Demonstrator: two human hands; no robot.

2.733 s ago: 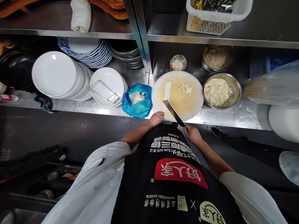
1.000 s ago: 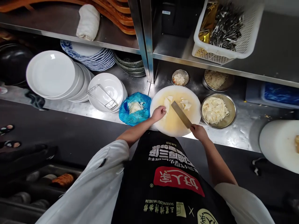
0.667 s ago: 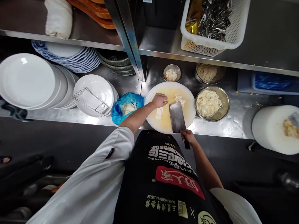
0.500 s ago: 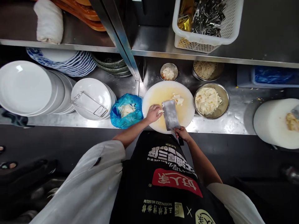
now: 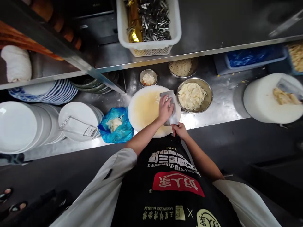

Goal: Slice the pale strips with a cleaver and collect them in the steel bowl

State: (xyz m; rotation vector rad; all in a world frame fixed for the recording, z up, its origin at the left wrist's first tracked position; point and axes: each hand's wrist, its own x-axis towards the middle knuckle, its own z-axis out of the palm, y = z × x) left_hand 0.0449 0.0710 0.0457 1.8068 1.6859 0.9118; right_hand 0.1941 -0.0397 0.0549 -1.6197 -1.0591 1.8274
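Note:
My right hand (image 5: 180,131) is closed around the handle of a cleaver (image 5: 174,118), its broad blade lying low over the right side of the round cutting board (image 5: 142,118). Over the blade rests my left hand (image 5: 165,109), its fingers spread and pale bits showing by the fingertips. What lies under that palm is hidden. Just right of the board stands a metal bowl (image 5: 208,101) heaped with thin pale slices (image 5: 192,95). To the left, a blue plastic bag (image 5: 125,130) holds pale pieces (image 5: 114,124).
Behind the board are a small bowl of chopped white food (image 5: 148,79) and a bowl of shreds (image 5: 181,66). Stacked white plates (image 5: 17,126) stand left, under a shelf carrying a white basket (image 5: 150,45). A second board (image 5: 262,97) with another cleaver (image 5: 290,87) is at right.
My left hand has moved right, from the board onto the blade. The cleaver has shifted toward the board's right side, and the slice pile there is no longer visible. The view has turned.

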